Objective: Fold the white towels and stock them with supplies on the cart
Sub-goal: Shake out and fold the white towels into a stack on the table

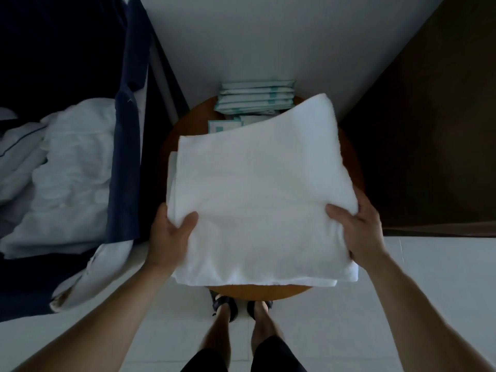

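Both hands are on the folded white towel, left hand and right hand each clamping a near side edge, thumbs on top and fingers tucked beneath. It sits over the round wooden table, its far edge curling up in front of a stack of teal-and-white packets. Off to the left, crumpled white linen fills a dark blue bag.

White towel; brown round table; white-teal packets; navy fabric.
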The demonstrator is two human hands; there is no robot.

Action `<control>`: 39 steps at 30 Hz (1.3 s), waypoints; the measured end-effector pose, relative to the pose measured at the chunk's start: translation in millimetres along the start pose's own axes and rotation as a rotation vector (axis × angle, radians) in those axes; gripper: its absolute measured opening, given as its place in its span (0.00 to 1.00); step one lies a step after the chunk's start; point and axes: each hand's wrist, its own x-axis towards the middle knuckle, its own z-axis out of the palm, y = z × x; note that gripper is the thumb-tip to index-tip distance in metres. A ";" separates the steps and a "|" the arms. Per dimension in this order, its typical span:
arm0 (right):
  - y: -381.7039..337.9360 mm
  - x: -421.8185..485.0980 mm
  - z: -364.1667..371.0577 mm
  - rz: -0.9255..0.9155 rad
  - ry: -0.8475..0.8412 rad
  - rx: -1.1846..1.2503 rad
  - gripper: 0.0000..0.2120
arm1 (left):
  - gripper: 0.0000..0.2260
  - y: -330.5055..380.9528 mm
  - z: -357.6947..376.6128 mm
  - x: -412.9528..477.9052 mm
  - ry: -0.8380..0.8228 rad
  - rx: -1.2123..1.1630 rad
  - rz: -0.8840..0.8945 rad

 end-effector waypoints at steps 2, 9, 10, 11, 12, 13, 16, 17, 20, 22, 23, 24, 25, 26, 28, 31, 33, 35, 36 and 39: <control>15.5 10.9 7.7 0.054 -0.007 0.013 0.24 | 0.14 -9.2 6.5 6.8 -0.052 0.068 -0.076; 50.7 33.9 16.3 0.371 -0.050 -0.068 0.36 | 0.30 -10.3 19.4 45.2 -0.053 0.119 -0.389; 49.6 33.7 12.8 0.394 -0.081 -0.064 0.39 | 0.31 -6.6 21.0 50.3 -0.045 0.090 -0.399; 48.3 32.0 9.6 0.410 -0.129 -0.069 0.40 | 0.30 -2.9 23.1 54.6 -0.041 0.052 -0.418; 48.0 29.4 7.1 0.422 -0.186 -0.078 0.39 | 0.30 0.8 25.1 58.4 -0.040 0.015 -0.441; 47.5 25.9 5.0 0.427 -0.241 -0.090 0.37 | 0.28 5.3 27.1 61.2 -0.042 -0.007 -0.458; 41.0 20.0 2.0 0.410 -0.297 -0.122 0.31 | 0.20 17.8 31.2 65.7 -0.029 -0.010 -0.412; 37.0 18.8 1.0 0.392 -0.277 -0.084 0.29 | 0.17 21.7 31.7 64.9 -0.012 -0.012 -0.366; 29.8 14.8 -4.1 0.306 -0.241 0.088 0.21 | 0.11 29.3 33.6 57.0 0.051 -0.046 -0.202; 37.8 9.3 -2.5 0.299 -0.215 0.035 0.20 | 0.13 29.8 35.6 52.8 0.054 -0.032 -0.141; 47.0 7.5 -1.4 0.318 -0.189 -0.051 0.21 | 0.14 29.0 36.6 51.9 0.041 -0.001 -0.140; 56.8 6.5 0.3 0.344 -0.163 -0.148 0.22 | 0.15 27.6 37.4 52.2 0.016 0.041 -0.162; 64.9 6.0 1.5 0.373 -0.142 -0.223 0.23 | 0.16 26.0 37.4 53.1 -0.016 0.084 -0.201; 70.4 7.2 2.0 0.402 -0.136 -0.264 0.25 | 0.17 24.3 37.4 55.2 -0.048 0.116 -0.240; 70.5 14.0 0.8 0.456 -0.184 -0.285 0.27 | 0.20 23.7 37.0 61.9 -0.082 0.141 -0.277; 56.9 33.1 1.6 0.434 -0.215 -0.215 0.34 | 0.24 30.8 40.6 76.6 -0.060 0.082 -0.287; 43.4 52.4 8.0 0.349 -0.111 -0.150 0.42 | 0.25 37.7 45.9 86.4 -0.049 0.046 -0.305; 27.4 71.6 16.4 0.283 -0.043 -0.117 0.46 | 0.23 42.9 51.1 94.8 -0.047 0.027 -0.313; 22.0 79.7 20.1 0.256 -0.043 -0.110 0.46 | 0.21 45.0 52.8 97.9 -0.044 0.020 -0.307; 20.9 88.7 24.5 0.120 -0.064 -0.150 0.33 | 0.16 48.8 51.1 96.5 -0.025 -0.038 -0.237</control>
